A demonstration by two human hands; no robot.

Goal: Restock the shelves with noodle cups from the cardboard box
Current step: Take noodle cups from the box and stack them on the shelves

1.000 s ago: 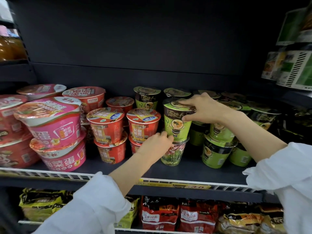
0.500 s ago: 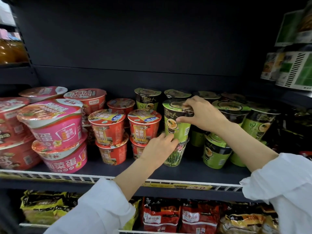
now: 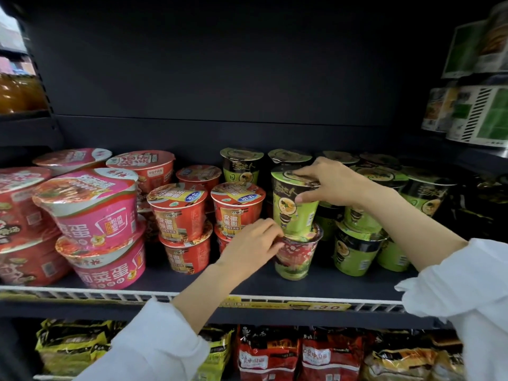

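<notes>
Pink bowls (image 3: 90,213): two big pink noodle bowls sat one on top of the other near the left end of the shelf (image 3: 176,279), close to its front edge.
Red bowls (image 3: 16,215): more red bowls were packed at the far left end, cut off by the picture's side.
Red cups (image 3: 178,213): small red noodle cups stood in stacks of two in the middle of the shelf, with more red ones behind them toward the back edge.
Left hand (image 3: 251,247): it was in front of the red cups, with its fingers curled around the rim of the bottom cup (image 3: 297,257), pinching it.
Bottom cup: a cup with red and green on it stood on the shelf, right of the middle, a bit back from the front edge.
Green cup (image 3: 295,207): it sat on top of the bottom cup, tipped a little.
Right hand (image 3: 330,182): it held the green cup from the right, fingers over the lid and thumb on the side.
Other green cups (image 3: 357,243): many stood stacked along the right part of the shelf, back to the rear edge.
Price tag (image 3: 316,306): a yellow strip lay on the front edge of the shelf.
Noodle bags (image 3: 299,356): yellow, red and dark bags lay on the shelf below.
Sleeves (image 3: 154,345): both arms wore white sleeves.
</notes>
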